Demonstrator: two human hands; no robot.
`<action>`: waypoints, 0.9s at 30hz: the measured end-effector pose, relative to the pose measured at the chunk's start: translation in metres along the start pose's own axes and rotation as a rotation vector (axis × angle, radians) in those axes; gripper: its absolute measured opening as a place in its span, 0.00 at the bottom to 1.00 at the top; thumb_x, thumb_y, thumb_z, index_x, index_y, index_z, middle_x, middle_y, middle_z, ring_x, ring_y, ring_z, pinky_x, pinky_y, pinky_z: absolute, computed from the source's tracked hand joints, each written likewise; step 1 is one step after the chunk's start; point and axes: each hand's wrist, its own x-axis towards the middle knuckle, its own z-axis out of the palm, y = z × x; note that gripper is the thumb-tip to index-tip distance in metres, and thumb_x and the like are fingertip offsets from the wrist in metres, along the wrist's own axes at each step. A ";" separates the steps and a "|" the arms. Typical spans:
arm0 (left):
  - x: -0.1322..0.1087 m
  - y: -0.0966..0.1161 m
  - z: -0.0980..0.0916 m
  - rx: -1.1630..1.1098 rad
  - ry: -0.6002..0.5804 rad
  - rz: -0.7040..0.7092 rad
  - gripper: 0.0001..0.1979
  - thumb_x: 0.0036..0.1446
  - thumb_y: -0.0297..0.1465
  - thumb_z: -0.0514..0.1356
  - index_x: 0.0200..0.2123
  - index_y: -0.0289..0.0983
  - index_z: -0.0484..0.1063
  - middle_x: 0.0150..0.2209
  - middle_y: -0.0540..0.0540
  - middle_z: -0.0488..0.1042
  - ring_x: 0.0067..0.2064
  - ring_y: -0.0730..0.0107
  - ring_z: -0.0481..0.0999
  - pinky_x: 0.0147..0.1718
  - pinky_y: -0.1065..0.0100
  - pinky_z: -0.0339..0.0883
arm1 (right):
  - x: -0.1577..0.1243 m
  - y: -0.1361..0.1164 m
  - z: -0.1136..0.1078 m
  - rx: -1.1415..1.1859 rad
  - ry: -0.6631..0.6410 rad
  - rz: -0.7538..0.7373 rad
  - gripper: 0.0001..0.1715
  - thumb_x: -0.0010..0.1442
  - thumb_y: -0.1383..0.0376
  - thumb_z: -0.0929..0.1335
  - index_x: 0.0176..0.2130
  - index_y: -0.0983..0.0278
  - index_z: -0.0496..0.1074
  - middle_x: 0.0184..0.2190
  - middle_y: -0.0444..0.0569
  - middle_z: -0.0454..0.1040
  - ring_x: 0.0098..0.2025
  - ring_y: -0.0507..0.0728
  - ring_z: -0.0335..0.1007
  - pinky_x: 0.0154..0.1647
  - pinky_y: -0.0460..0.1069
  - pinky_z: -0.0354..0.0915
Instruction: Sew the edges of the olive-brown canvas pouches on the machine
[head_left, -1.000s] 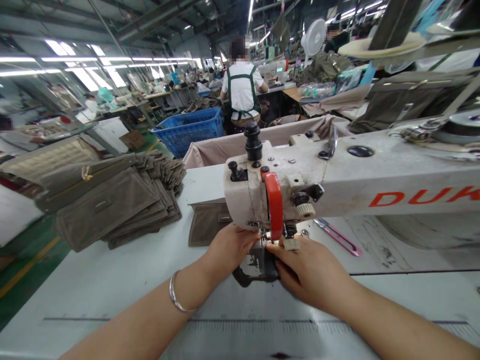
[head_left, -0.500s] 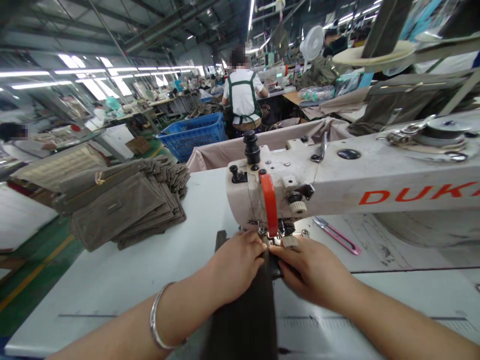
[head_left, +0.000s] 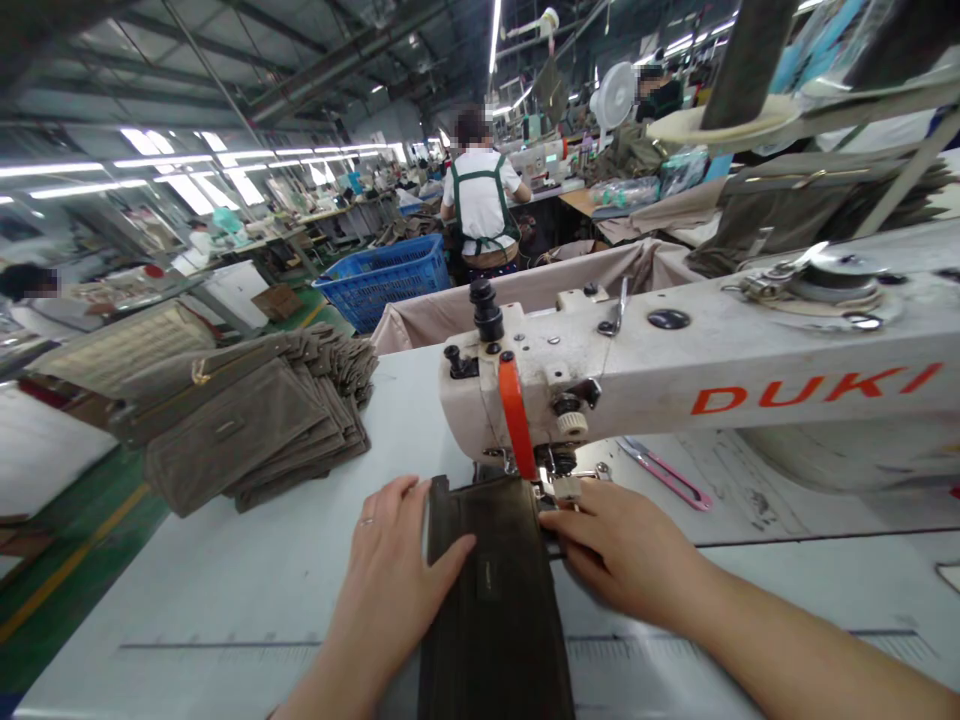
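Bright, even light is given by overhead fluorescent tubes (head_left: 82, 189), with glare seen along their length. Only soft, weak shadows are cast on the white tabletop (head_left: 225, 590), mostly beside the dark fabric panel (head_left: 495, 600). Ceiling beams (head_left: 337, 60) are bowed by wide-angle distortion near the frame edges. Slight motion blur is seen on the right hand (head_left: 626, 545); distant background detail is softened.
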 end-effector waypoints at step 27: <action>-0.078 0.054 0.012 -0.155 0.018 0.688 0.13 0.68 0.27 0.48 0.43 0.36 0.73 0.36 0.45 0.80 0.34 0.63 0.79 0.34 0.65 0.76 | -0.090 -0.080 0.008 0.354 -0.036 0.307 0.09 0.63 0.71 0.61 0.35 0.59 0.67 0.32 0.45 0.73 0.34 0.56 0.70 0.33 0.48 0.63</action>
